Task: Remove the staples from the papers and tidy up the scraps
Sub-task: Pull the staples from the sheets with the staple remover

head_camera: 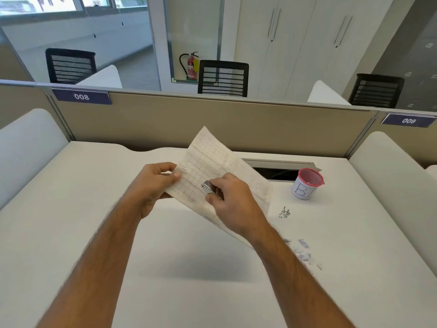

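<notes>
Partition labels read "008" [81, 96] at upper left and "009" [408, 120] at right; a red-rimmed cup [306, 184] right of centre is marked "BI". At centre, above the white worktop [94, 209], the left hand [151, 185] pinches a gridded paper [212, 159] by its edge. The right hand [233, 204], fingers curled, grips a metal staple remover [208, 187] against the sheet. Loose staples [284, 213] and paper scraps [303, 253] lie to the right.

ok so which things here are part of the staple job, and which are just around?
Job: papers, staple remover, pulled staples, paper scraps, red-rimmed cup, left hand, right hand.

Around: desk, chairs, fire extinguisher, cabinets.
</notes>
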Demonstrator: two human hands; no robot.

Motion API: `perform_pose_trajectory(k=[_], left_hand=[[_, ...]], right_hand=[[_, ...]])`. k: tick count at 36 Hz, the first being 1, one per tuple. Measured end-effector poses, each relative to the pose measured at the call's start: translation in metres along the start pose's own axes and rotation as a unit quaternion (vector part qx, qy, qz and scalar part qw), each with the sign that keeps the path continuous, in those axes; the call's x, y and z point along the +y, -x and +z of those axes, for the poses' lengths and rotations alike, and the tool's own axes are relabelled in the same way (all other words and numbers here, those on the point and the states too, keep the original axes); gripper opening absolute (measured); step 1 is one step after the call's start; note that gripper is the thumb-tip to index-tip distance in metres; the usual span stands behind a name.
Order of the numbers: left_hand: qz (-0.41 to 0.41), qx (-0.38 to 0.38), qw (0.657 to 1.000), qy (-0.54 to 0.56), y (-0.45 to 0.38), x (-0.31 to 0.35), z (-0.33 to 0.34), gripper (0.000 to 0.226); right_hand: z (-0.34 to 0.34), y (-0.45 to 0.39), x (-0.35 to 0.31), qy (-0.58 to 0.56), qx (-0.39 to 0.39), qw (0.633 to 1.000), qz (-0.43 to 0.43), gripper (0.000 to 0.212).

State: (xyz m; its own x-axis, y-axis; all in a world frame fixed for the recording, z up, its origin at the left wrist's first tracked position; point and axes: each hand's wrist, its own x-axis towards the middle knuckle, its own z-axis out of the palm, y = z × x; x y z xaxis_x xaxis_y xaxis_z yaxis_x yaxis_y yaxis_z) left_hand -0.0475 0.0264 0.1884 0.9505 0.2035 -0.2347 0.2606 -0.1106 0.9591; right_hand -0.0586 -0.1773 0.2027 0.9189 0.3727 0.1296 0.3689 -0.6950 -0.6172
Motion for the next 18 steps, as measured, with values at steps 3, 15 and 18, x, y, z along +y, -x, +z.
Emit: perform_pose_trajectory(k=[3,15,18], left_hand=[[0.032,0.001,0.999,-0.026,0.001,0.000,-0.007,0.017],[0.060,-0.013,0.991,-0.121,-0.003,-0.020,-0.010,0.013],[0.041,-0.013,0.993,-0.113,-0.006,-0.037,0.003,0.014]], right_hand=[[-0.003,0.003,0.001,-0.032,0.038,0.999,0.004,0.022],[0.016,0.012,0.007,-0.072,0.022,0.997,0.015,0.017],[0.034,0.015,0.012,-0.074,0.014,0.996,0.038,0.014]])
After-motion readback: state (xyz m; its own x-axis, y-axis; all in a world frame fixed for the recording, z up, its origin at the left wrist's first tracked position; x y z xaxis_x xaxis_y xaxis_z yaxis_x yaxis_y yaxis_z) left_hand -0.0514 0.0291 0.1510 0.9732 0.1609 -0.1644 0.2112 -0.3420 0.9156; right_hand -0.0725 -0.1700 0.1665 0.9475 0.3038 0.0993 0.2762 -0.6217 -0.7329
